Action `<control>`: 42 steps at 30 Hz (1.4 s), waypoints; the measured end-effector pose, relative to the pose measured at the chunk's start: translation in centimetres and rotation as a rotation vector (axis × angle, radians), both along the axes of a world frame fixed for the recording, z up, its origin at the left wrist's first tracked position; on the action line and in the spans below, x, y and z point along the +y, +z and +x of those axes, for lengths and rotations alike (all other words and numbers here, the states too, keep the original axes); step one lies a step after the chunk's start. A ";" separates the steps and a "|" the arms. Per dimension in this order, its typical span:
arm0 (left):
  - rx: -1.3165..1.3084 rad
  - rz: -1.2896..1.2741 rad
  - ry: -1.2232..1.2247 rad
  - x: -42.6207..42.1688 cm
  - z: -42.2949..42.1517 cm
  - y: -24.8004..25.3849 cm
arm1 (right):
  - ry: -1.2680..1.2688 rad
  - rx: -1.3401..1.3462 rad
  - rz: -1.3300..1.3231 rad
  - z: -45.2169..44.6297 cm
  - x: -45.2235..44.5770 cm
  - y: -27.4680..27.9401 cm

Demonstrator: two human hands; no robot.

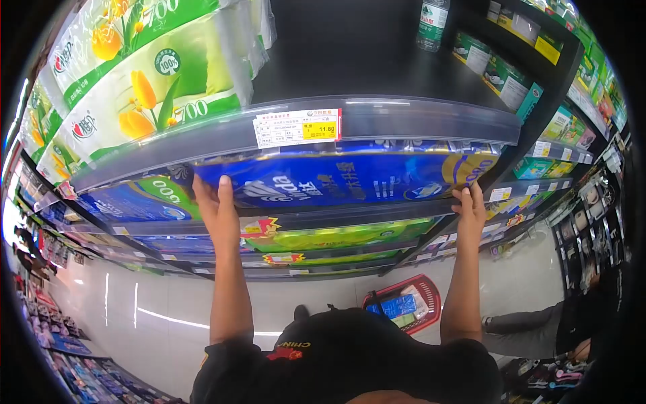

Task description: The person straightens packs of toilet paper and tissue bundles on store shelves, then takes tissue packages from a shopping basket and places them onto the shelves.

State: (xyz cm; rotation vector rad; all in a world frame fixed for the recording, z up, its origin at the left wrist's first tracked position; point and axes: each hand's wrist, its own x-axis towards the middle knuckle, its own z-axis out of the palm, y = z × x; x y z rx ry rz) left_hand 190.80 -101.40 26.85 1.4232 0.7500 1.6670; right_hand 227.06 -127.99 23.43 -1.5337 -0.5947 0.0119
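A long blue pack of tissue paper [316,178] with white and gold print lies on a shelf level, just under the front rail with the price tag [299,128]. My left hand [217,205] holds its left end, thumb upright against the front face and the other fingers partly hidden at the side. At the opposite end, by the gold lettering, my right hand [471,204] grips the lower corner with bent fingers. Both forearms reach up from below. Left of my left hand sits another blue pack with a green patch [145,198].
Green-and-white tissue packs [155,101] are stacked on the upper left shelf. A water bottle [433,25] stands at the back. Below, a red shopping basket [431,296] with packages rests on the floor. Another person [558,326] is at the right.
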 end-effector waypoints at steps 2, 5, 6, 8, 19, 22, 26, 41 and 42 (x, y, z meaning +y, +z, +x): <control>0.056 -0.003 0.011 0.9 0.0 -1.2 | 0.034 0.029 0.000 -0.1 0.4 0.2; 0.154 0.041 0.025 0.6 0.4 -1.2 | 0.046 0.009 -0.064 0.2 0.6 0.3; 0.145 0.043 -0.008 0.6 0.5 -1.5 | 0.045 -0.002 -0.079 0.1 0.6 0.3; 0.122 0.050 -0.074 0.6 0.6 -2.1 | 0.041 -0.026 -0.105 -0.1 0.7 0.3; 0.298 0.109 0.072 -1.7 0.4 -2.1 | 0.017 -0.005 -0.001 -1.0 0.2 -0.1; 0.320 0.111 0.045 -2.1 -0.1 -2.2 | 0.020 -0.017 -0.023 -1.4 0.2 -0.2; 0.269 0.071 0.012 -2.7 -0.2 -3.0 | -0.015 -0.017 0.024 -2.7 0.5 -1.1; 0.074 -0.755 0.081 -5.1 -5.9 -17.6 | -0.045 0.525 -0.124 -3.4 -3.1 -15.8; 0.051 -0.838 0.065 -4.7 -5.6 -18.1 | -0.039 0.535 -0.130 -3.3 -2.6 -15.9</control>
